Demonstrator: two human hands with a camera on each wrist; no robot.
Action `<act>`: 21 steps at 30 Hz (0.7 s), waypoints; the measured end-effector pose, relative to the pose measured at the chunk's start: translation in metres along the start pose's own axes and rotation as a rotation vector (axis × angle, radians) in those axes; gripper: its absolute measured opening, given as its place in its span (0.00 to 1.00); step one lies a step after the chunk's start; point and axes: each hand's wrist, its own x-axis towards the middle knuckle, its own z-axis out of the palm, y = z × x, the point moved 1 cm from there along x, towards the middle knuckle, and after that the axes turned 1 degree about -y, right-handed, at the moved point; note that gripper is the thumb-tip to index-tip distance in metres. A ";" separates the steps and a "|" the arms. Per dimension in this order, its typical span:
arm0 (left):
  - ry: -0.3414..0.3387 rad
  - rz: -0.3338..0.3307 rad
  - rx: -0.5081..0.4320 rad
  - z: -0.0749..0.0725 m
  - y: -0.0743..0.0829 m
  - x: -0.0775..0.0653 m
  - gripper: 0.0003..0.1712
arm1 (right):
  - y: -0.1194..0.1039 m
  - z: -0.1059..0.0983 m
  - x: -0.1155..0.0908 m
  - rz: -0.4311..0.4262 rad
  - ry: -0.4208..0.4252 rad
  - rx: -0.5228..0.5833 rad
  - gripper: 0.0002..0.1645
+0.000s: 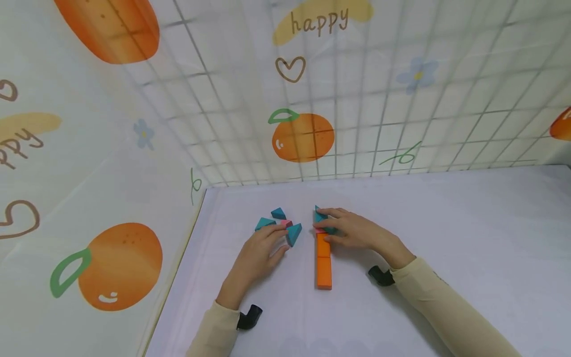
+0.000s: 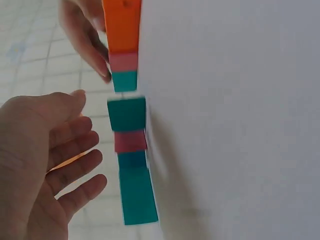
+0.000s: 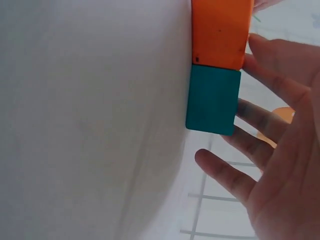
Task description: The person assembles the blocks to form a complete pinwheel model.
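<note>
Two orange blocks (image 1: 324, 272) lie end to end in a column in the head view. At their far end sit a pink piece (image 1: 319, 230) and teal triangular blocks (image 1: 319, 216), partly hidden by my right hand (image 1: 359, 229). In the right wrist view, that hand's fairly straight fingers rest against a teal block (image 3: 212, 100) beside an orange one. My left hand (image 1: 256, 255) hovers at a loose group with a teal triangle (image 1: 294, 234), another pink piece (image 1: 287, 223) and more teal triangles (image 1: 278, 213). Its fingers are relaxed, with nothing gripped; contact is unclear.
The blocks lie on a white tabletop (image 1: 446, 238). Behind and to the left hangs a patterned sheet (image 1: 241, 134) with oranges and a grid. A black device (image 1: 251, 317) sits at the left wrist, and another black device (image 1: 380, 276) at the right.
</note>
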 end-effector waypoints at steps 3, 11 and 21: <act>0.017 0.020 -0.040 -0.002 -0.004 0.004 0.20 | -0.002 -0.001 -0.002 -0.017 0.034 -0.038 0.26; -0.149 -0.010 0.024 0.004 0.005 0.015 0.24 | -0.022 -0.004 -0.021 -0.058 0.063 -0.103 0.29; -0.156 -0.055 0.045 0.008 0.006 0.013 0.19 | -0.042 0.010 -0.043 -0.127 0.098 -0.207 0.25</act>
